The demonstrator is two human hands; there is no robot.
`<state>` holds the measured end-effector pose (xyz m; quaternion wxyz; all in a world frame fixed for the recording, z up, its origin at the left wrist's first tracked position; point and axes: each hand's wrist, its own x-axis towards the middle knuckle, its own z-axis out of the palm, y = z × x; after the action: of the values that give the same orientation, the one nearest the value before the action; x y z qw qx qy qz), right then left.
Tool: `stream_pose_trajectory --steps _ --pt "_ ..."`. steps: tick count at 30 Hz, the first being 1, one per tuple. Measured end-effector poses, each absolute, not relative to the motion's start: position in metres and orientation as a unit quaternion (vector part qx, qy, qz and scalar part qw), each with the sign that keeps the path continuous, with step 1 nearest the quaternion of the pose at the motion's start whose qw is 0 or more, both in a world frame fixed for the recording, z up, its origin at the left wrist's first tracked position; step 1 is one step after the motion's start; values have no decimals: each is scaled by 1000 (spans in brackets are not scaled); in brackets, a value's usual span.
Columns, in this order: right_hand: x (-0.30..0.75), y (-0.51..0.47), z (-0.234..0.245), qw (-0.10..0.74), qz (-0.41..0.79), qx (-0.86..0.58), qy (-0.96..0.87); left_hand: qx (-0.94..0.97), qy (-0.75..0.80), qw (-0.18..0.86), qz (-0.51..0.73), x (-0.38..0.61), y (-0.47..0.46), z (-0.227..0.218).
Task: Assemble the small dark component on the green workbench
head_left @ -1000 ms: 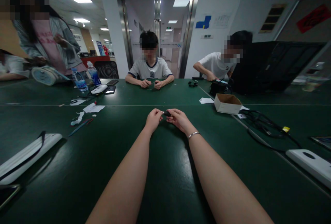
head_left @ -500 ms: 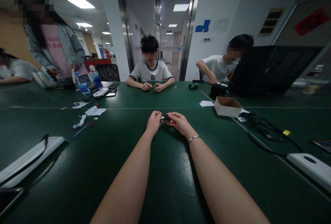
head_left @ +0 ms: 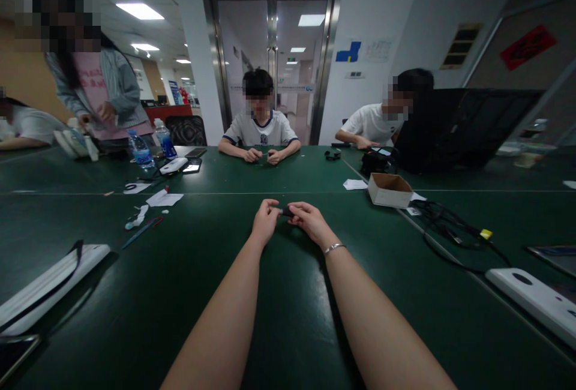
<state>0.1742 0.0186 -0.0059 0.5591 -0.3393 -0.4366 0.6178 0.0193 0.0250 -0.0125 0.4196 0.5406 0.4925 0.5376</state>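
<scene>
Between my two hands, just above the green tabletop, is a small dark object with a silver metal end (head_left: 285,212); it is too small to name surely, though it resembles a USB stick. My right hand (head_left: 308,221) pinches its black part between thumb and fingers. On the silver end, at the left, the thumb and fingers of my left hand (head_left: 265,222) close, with the index finger lifted a little. My fingertips cover part of both ends. A metal bracelet (head_left: 334,248) circles my right wrist.
An open cardboard box (head_left: 389,191) stands right of my hands, near coiled black cables (head_left: 450,222) and a white power strip (head_left: 531,294). Paper scraps (head_left: 164,198) and a blue tool (head_left: 141,233) lie left. Across the table a person (head_left: 260,132) sits; others are at both sides.
The view has shifted slightly. My left index finger has lifted off the small object, while the right hand keeps its pinch. The standing person at left has moved their hands.
</scene>
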Motion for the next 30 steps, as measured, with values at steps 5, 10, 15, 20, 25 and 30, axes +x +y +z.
stream_pose_trajectory --steps 5,10,15,20,25,30 --pt "174 17 -6 562 610 -342 -442 551 482 411 543 18 29 -18" --pt "174 18 -7 561 611 -342 -442 550 475 396 562 18 31 -22" --pt "175 17 -5 563 618 -341 -430 546 469 413 557 19 29 -21" --pt "175 21 -8 558 614 -345 -438 557 471 398 556 19 28 -17" --pt "169 26 -12 551 563 -375 -489 561 476 405 543 19 27 -14" --pt "168 19 -7 540 534 -380 -528 556 489 391 547 17 26 -14"
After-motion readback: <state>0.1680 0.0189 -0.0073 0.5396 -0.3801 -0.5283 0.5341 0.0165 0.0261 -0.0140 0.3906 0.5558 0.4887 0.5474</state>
